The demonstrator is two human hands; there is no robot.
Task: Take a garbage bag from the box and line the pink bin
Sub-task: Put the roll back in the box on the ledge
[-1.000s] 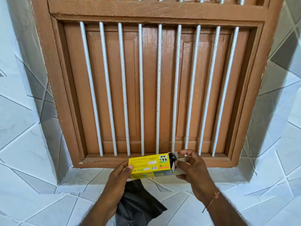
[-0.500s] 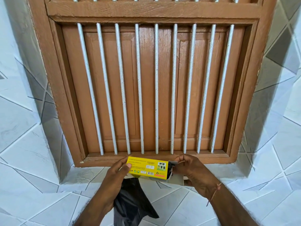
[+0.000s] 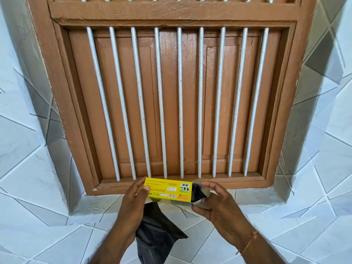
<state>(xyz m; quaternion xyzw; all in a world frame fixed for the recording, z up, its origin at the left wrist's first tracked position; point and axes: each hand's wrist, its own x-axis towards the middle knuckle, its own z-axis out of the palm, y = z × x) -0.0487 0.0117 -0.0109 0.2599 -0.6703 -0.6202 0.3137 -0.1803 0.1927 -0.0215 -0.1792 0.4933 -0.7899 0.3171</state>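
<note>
Two hands hold a small yellow box (image 3: 167, 190) level in front of a brown wooden window. The left hand (image 3: 133, 204) grips the box's left end, thumb pressed on the printed front face and fingers curled behind it. The right hand (image 3: 219, 204) curls round the open right end, where the grey inner side of the cardboard flaps (image 3: 204, 191) shows; its fingers lie over the top flap and its thumb pinches the lower one. Inside that opening sits dark, crinkled black plastic.

The box is a long rectangular carton of smooth card, bright yellow with fine print, a barcode, an orange strip along the lower edge and a little picture of bins near the right end. Below it a loose black bag (image 3: 156, 231) hangs down by the left wrist, thin and glossy, creased into soft folds with a pointed corner sticking out to the right. Whether the left hand also holds the bag cannot be told.

A thin reddish thread (image 3: 247, 242) circles the right wrist. The window (image 3: 171, 14) has a rough-grained frame and closed shutters behind round, pale metal bars (image 3: 161, 101), speckled and vertical. Around it the wall (image 3: 28, 187) is tiled in glossy white marble-look squares with dark grey lines.
</note>
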